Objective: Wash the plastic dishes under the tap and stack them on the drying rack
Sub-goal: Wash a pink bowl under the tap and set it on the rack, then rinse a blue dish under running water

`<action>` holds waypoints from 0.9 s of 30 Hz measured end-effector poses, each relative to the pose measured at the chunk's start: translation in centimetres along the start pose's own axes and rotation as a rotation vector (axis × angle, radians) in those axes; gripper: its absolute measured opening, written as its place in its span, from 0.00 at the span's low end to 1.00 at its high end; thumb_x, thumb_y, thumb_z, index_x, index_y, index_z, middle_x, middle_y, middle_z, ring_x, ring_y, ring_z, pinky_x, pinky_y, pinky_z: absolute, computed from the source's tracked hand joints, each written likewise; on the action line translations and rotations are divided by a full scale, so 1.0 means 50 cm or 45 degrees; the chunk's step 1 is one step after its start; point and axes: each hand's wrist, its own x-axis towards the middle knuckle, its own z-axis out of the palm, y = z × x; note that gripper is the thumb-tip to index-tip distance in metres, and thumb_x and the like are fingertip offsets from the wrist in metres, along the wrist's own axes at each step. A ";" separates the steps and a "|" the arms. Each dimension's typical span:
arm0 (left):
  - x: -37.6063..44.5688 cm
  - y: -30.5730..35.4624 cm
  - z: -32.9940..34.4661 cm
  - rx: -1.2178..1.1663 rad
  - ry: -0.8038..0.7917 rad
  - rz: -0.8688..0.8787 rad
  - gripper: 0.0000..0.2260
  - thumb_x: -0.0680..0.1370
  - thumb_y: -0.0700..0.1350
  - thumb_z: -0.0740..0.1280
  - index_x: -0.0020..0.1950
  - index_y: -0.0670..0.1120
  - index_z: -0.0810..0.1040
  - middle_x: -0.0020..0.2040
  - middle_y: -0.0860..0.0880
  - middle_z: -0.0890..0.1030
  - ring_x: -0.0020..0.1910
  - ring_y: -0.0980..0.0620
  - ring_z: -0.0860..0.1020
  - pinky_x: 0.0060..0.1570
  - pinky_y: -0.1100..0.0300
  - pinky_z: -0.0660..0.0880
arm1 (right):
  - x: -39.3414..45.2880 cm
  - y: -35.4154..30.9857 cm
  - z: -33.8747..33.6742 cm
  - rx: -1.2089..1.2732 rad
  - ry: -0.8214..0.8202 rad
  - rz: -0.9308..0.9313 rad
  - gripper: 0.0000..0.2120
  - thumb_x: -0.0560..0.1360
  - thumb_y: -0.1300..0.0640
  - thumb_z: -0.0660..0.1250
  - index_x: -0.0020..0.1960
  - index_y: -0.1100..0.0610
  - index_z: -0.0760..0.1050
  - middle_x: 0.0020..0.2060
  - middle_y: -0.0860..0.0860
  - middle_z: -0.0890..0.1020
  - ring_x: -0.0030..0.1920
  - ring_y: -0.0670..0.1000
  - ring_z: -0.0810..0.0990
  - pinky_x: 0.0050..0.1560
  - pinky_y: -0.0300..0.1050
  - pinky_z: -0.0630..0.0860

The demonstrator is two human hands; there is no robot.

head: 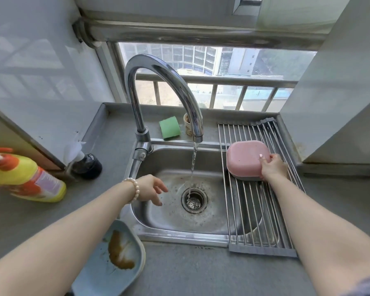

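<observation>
Head view: right hand point(272, 167) grips the near right edge of a pink dish point(247, 159), thumb on top, fingers curled under the rim. Pink dish lies upside down on the drying rack point(263, 221), stacked over a grey dish point(244, 177) whose rim shows beneath. Rack spans the right side of the sink point(179, 229). Left hand point(151, 190) hangs over the basin, fingers loosely spread, holding nothing. Tap point(158, 92) running; water falls to the drain point(194, 199). Soiled blue dish point(115, 259) sits on the table point(201, 272) at near left. Green sponge point(169, 127) behind the sink; yellow bottle point(24, 178) at left.
</observation>
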 end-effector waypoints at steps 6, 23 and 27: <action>-0.029 -0.034 -0.011 0.201 -0.128 -0.108 0.24 0.68 0.33 0.73 0.62 0.49 0.77 0.60 0.49 0.76 0.60 0.50 0.74 0.52 0.60 0.73 | -0.009 -0.027 -0.012 -0.234 0.076 0.137 0.21 0.79 0.54 0.62 0.67 0.63 0.65 0.65 0.64 0.65 0.57 0.67 0.76 0.55 0.58 0.76; -0.069 -0.094 -0.026 0.180 -0.085 -0.127 0.15 0.67 0.32 0.61 0.37 0.49 0.82 0.36 0.48 0.78 0.37 0.51 0.72 0.33 0.62 0.67 | -0.494 -0.115 0.172 -0.174 -1.026 -0.611 0.15 0.73 0.41 0.67 0.47 0.53 0.77 0.42 0.52 0.82 0.43 0.55 0.82 0.45 0.50 0.79; -0.091 -0.104 -0.037 0.227 -0.230 -0.246 0.11 0.71 0.38 0.64 0.47 0.52 0.81 0.44 0.50 0.79 0.44 0.54 0.76 0.40 0.60 0.75 | -0.604 -0.134 0.220 -0.368 -1.442 -0.626 0.33 0.69 0.38 0.71 0.68 0.50 0.66 0.56 0.51 0.78 0.52 0.52 0.79 0.50 0.48 0.80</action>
